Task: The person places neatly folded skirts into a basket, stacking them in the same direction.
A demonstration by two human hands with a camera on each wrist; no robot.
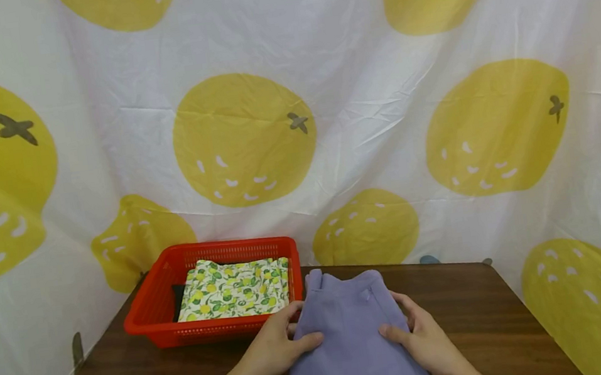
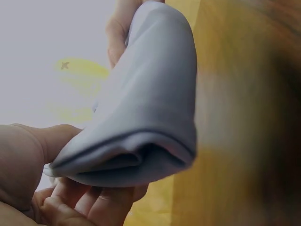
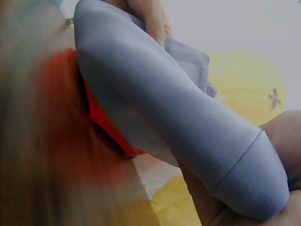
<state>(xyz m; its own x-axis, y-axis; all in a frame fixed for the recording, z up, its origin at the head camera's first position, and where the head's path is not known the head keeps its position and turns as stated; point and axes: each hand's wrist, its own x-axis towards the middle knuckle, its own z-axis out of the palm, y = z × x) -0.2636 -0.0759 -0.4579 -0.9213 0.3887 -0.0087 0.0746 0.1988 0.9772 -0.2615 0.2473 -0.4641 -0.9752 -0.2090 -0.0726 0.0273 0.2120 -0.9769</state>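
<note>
Both hands hold up a folded lavender garment (image 1: 350, 339) in front of the body, with a stitched band along its top edge. On its left side, the left hand (image 1: 281, 345) has the thumb across the front and the fingers behind. The right hand (image 1: 425, 339) grips the opposite side the same way. Layered folds of the garment (image 2: 136, 160) show at its end in the left wrist view, with the left hand's fingers (image 2: 94, 202) curled under them. In the right wrist view, a seamed end of the garment (image 3: 251, 179) lies within the right hand's grasp.
A red plastic basket (image 1: 141, 316) stands at the back left of the dark wooden table (image 1: 466, 318). Inside lies a folded white cloth with a lemon print (image 1: 234, 288), with something black beside it. A white curtain with large yellow fruit (image 1: 359, 110) surrounds the table.
</note>
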